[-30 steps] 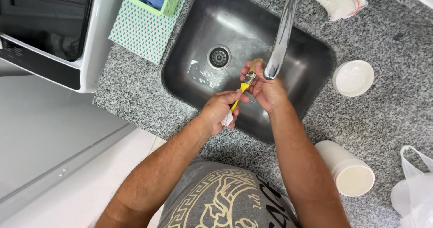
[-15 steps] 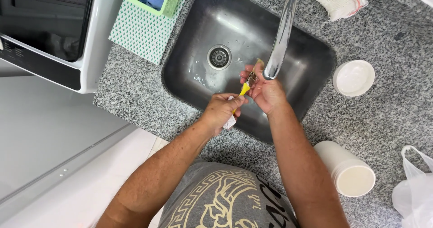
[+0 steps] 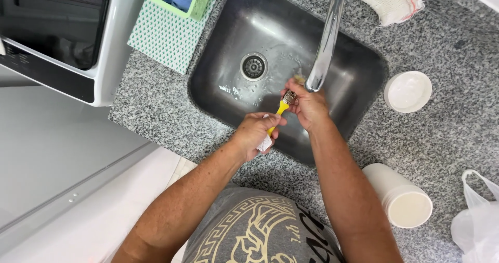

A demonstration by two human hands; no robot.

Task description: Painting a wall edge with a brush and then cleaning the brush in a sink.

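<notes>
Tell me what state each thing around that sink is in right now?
Paintbrush: yellow handle, held over the sink, bristles under the tap.
Left hand: gripping the handle end.
Right hand: pinching the brush's metal band.
Tap: whether water runs, cannot tell.
Sink: wet near the drain.
White jar: open, on its side.
White lid: off, lying flat on the counter.
Cloth: bunched behind the sink.

A speckled grey granite countertop (image 3: 442, 138) is being shown around a recessed steel sink (image 3: 244, 29), lit evenly by bright, soft light. A white appliance with a dark glass door (image 3: 57, 39) is being kept at the counter's far left. White cabinet fronts (image 3: 57, 164) and pale floor tiles (image 3: 171, 169) are being seen below.
</notes>
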